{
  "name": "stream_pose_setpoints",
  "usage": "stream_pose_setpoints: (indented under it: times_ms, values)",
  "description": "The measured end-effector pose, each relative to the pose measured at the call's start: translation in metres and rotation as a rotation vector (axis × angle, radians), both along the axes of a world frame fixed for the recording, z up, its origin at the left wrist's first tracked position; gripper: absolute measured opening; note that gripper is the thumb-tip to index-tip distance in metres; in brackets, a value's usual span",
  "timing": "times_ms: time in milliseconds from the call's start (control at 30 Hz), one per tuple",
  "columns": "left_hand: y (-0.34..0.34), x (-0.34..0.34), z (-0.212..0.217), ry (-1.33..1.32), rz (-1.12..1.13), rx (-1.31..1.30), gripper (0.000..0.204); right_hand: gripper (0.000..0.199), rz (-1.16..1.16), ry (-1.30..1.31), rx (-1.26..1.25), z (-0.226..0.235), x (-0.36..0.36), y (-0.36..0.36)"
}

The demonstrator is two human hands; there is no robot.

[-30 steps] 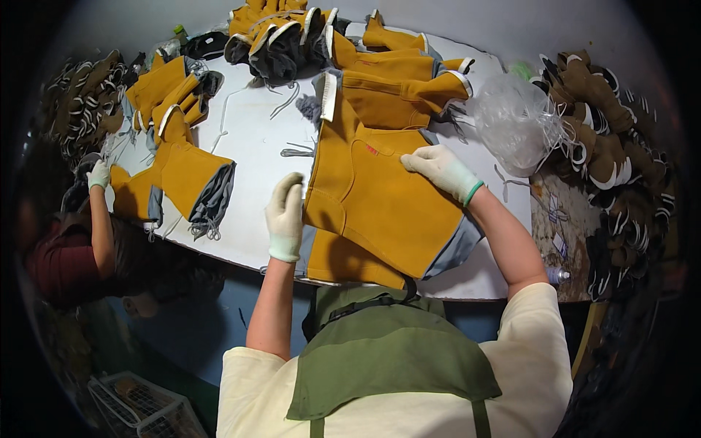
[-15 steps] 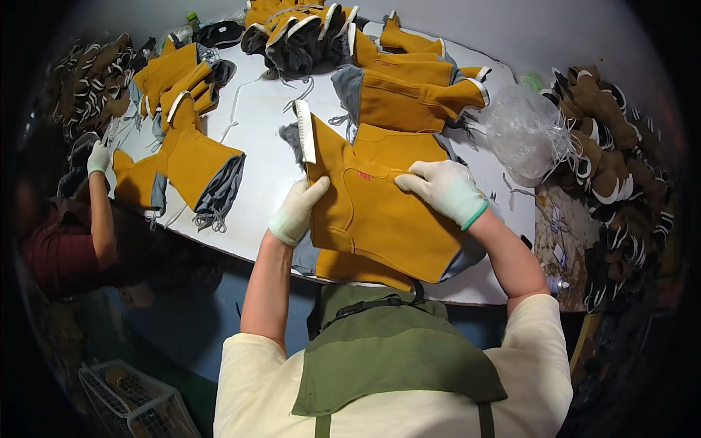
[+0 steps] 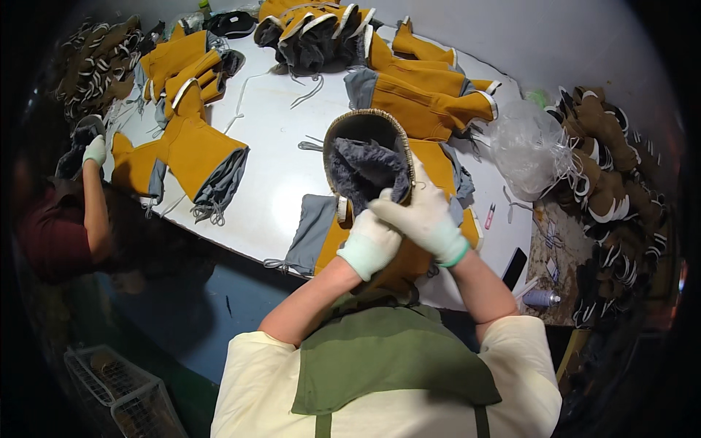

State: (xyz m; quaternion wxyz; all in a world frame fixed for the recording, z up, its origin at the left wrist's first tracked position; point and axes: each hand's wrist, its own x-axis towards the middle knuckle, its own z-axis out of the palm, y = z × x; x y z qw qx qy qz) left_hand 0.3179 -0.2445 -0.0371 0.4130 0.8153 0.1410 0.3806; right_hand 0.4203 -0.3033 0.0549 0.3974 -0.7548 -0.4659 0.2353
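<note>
My two hands, in white knit gloves with pale green cuffs, hold a mustard-yellow boot upper near the table's front edge. Its oval, stitched rim (image 3: 403, 131) faces up, and dark grey fur lining (image 3: 369, 169) shows inside. My left hand (image 3: 371, 241) is closed at the near side of the opening. Beside it, my right hand (image 3: 425, 217) grips the right side, its thumb across the near rim. The hands hide part of the upper. Under and around it lie more yellow uppers, one with a grey fabric shaft (image 3: 310, 232) left of my hands.
Yellow uppers (image 3: 427, 102) lie on the white table (image 3: 266, 157), with a bunch (image 3: 318, 33) at the back. On the right are a clear plastic bag (image 3: 522, 142), a pink tool (image 3: 490, 214), a black phone-like slab (image 3: 515, 268), a can (image 3: 542, 298) and brown uppers (image 3: 606, 160). A co-worker's gloved hand (image 3: 95, 150) is at left.
The upper, earlier held flat and sideways between my spread hands, is now turned with its furry opening upward. My hands have come together. The pink tool and black slab are now uncovered.
</note>
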Motion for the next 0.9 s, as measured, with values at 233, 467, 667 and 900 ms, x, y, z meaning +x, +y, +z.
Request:
stream_pose_setpoints:
  times_ms: [233, 467, 667, 900]
  values:
    - [0.026, -0.034, 0.065, 0.036, -0.091, -0.230, 0.056, 0.029, 0.000, 0.654, 0.270, -0.024, 0.043, -0.005]
    - [0.070, 0.009, 0.076, 0.343, 0.324, 0.278, 0.079, 0.028, -0.087, 0.793, 0.093, -0.007, 0.049, 0.000]
    - [0.090, 0.013, 0.074, 0.481, 0.178, 0.165, 0.057, 0.032, -0.089, 0.985, 0.146, -0.013, 0.052, 0.000]
    - [0.099, 0.023, 0.044, 0.281, 0.109, 0.064, 0.031, 0.030, -0.087, 1.139, 0.113, -0.016, 0.063, 0.005]
